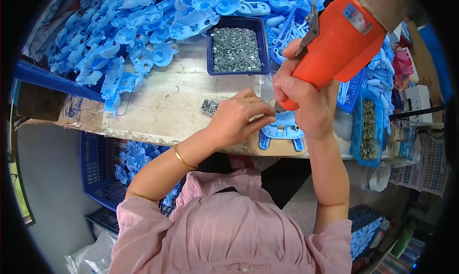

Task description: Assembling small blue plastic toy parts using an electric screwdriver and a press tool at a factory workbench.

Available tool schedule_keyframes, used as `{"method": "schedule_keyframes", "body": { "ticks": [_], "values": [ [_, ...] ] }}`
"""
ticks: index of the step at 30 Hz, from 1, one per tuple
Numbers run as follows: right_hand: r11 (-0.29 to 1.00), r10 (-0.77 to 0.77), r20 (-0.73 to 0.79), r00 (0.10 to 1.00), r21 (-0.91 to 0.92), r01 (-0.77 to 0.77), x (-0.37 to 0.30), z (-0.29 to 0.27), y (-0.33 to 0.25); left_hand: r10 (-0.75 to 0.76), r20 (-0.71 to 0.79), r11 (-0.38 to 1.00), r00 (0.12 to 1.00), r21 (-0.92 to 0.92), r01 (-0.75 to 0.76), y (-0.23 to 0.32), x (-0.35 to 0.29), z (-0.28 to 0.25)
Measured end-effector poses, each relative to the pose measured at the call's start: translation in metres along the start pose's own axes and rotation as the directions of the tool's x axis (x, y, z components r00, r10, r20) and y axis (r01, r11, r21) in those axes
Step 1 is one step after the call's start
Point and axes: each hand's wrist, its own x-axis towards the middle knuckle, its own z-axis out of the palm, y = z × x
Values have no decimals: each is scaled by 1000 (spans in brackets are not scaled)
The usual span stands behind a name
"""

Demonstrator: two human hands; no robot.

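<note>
My right hand is wrapped around an orange electric screwdriver, its tip tilted down toward the left. Below the tip, a light blue plastic part with two legs lies on a tan block at the table's front edge. My left hand reaches in from the left, thumb and fingers pinched together beside the screwdriver's tip. Whatever those fingers hold is too small to make out. A small pile of metal pieces lies on the table just left of my left hand.
A dark blue tray of small metal pieces stands behind my hands. Blue plastic parts are heaped across the far left. At right are a clear blue box of screws and a blue basket. A blue crate sits below the table.
</note>
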Motion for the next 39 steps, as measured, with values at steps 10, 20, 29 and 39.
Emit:
{"method": "schedule_keyframes", "body": {
  "ticks": [10,20,29,39],
  "values": [
    [998,21,-38,999,-53,-23,-15,-9,5,62,-30,998,998,-25,-63,-1,-11,23],
    [995,91,-56,994,-41,-94,-23,-19,24,-29,105,987,994,159,12,8,-7,14],
    [995,102,-112,988,27,-99,-28,-18,42,-9,69,988,998,156,-2,0,-11,27],
    [998,21,-141,990,-50,-29,-36,-16,52,-125,128,961,984,263,88,12,-14,29]
  ]
}}
